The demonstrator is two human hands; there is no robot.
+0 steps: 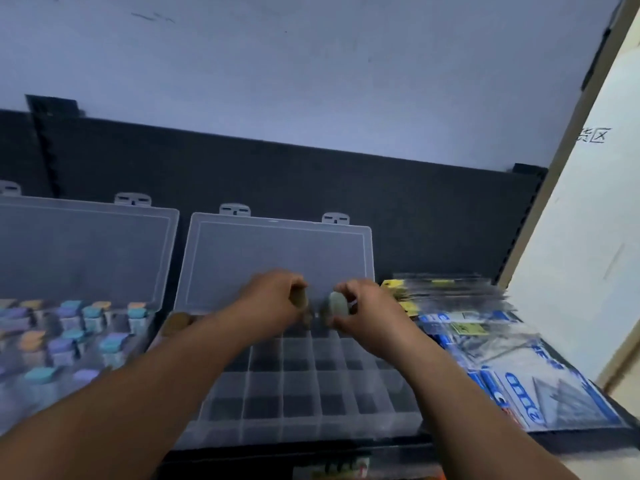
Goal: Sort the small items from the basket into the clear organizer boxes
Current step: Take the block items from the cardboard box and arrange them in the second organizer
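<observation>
Nearest, two bare forearms reach in from the bottom edge over a dark shelf [450, 448]. Under them lies the middle box [311, 386], a clear organizer whose grid of compartments looks mostly vacant. At its far left corner sits a brown item [176, 323], too blurred to name.

Over the far rows of that grid, the left hand [273, 299] has its fingers curled round a small brown piece [298, 297], pinching it near the top. Just beside it, the right hand [367, 313] pinches a pale green piece [337, 304] between thumb and fingers. The two pieces are near each other but apart. Both hover above the far compartments; whether either touches the grid cannot be told through the blur.

These pieces look light and stiff, small enough to slip from a loose pinch. I judge a hold across the sides, low on the body, would let each drop upright into a cell.

To the left, a second box [69, 341] holds rows of little capped items in teal, purple and orange. To the right lie flat packets [519, 368] in clear sleeves with blue print.

Farther off, both lids [277, 261] stand open against a dark back panel [311, 174]. The basket is not in view.
</observation>
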